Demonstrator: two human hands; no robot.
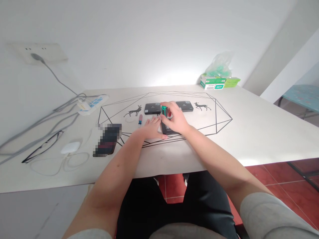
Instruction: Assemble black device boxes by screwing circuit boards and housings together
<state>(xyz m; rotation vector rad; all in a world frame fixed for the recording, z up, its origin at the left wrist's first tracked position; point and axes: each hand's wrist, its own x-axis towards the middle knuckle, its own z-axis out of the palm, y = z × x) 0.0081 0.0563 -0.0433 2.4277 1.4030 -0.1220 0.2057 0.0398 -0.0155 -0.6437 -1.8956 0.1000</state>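
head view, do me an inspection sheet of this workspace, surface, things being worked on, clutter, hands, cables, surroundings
Surface: white table, printed with black lines and deer.
Job's things: green-and-black item; near black box, partly hidden by the right hand; two more black boxes lie farther back.
Clutter: screwdriver, pixelated device, glasses, rounded white item.
Hands: left hand spread beside the near black box; right hand's fingers and thumb around the green-and-black item.
Cables: grey cables near the power strip; thin white cable near the rounded white item.
Surroundings: wall socket; green-and-white boxes, plastic bag; red tiled floor.
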